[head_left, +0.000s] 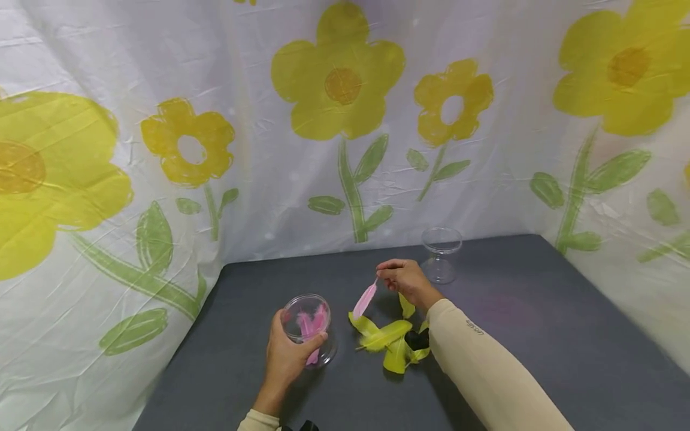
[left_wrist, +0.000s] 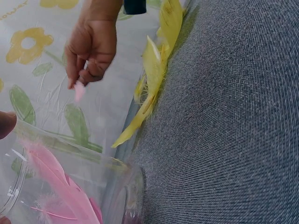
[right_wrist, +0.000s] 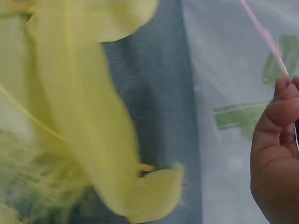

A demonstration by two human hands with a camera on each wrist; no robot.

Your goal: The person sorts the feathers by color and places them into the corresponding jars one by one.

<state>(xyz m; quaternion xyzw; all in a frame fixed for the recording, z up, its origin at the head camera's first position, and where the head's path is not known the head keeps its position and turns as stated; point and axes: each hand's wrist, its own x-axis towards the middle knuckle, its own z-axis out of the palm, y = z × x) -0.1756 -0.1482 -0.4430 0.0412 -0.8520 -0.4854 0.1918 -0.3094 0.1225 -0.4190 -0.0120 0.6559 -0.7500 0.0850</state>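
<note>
My left hand [head_left: 287, 352] grips a clear cup [head_left: 293, 336] around its side, thumb across the front. Pink feathers [head_left: 312, 323] stand inside the cup, seen larger in the left wrist view as fluffy pink feathers [left_wrist: 65, 182]. Between thumb and fingers, my right hand [head_left: 405, 280] pinches a single pink feather [head_left: 365, 301] by its quill, its broad end hanging down and to the left. Below that feather lies a loose heap of yellow feathers [head_left: 387, 336]. They fill much of the right wrist view, where the right hand [right_wrist: 278, 144] shows at the edge.
A second clear cup [head_left: 441, 263] with a wide rim and a stem stands at the back of the dark grey table [head_left: 517, 335], just behind the right hand. A white curtain [head_left: 259, 203] with printed yellow flowers hangs along the table's back and sides.
</note>
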